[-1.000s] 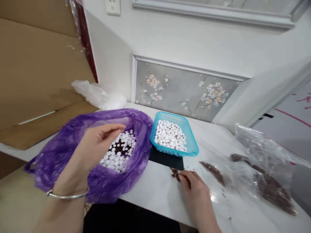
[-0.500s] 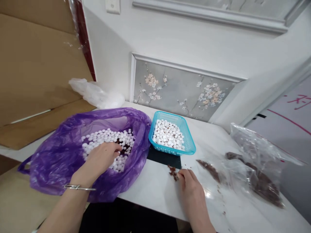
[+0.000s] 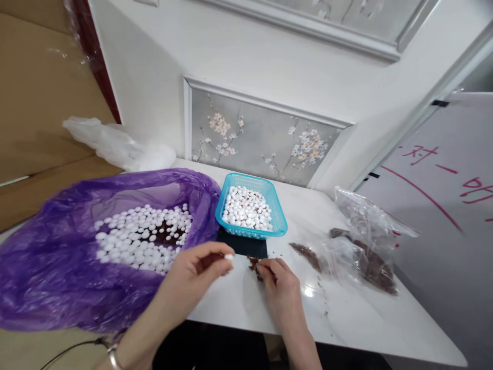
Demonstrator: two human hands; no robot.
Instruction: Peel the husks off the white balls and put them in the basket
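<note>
My left hand point(image 3: 196, 270) pinches one small white ball point(image 3: 229, 257) between thumb and fingertips, just right of the purple plastic bag point(image 3: 57, 277) that holds many white balls point(image 3: 142, 241) over dark brown bits. My right hand point(image 3: 279, 285) rests on the white table point(image 3: 346, 318), fingers closed on a small pile of brown crumbs point(image 3: 253, 263). Beyond both hands a blue basket point(image 3: 279, 226) full of white balls sits on a black pad point(image 3: 242, 246).
A clear plastic bag point(image 3: 365, 246) with brown material lies at the right, with loose crumbs around it. A white plastic bag point(image 3: 119, 146) and cardboard point(image 3: 42, 113) lie at the back left. The wall with a flowered panel point(image 3: 254, 139) stands behind the table.
My left hand dipped into the purple bag, then came out to the right with one white ball. My right hand stayed at the brown crumbs. The view swung right.
</note>
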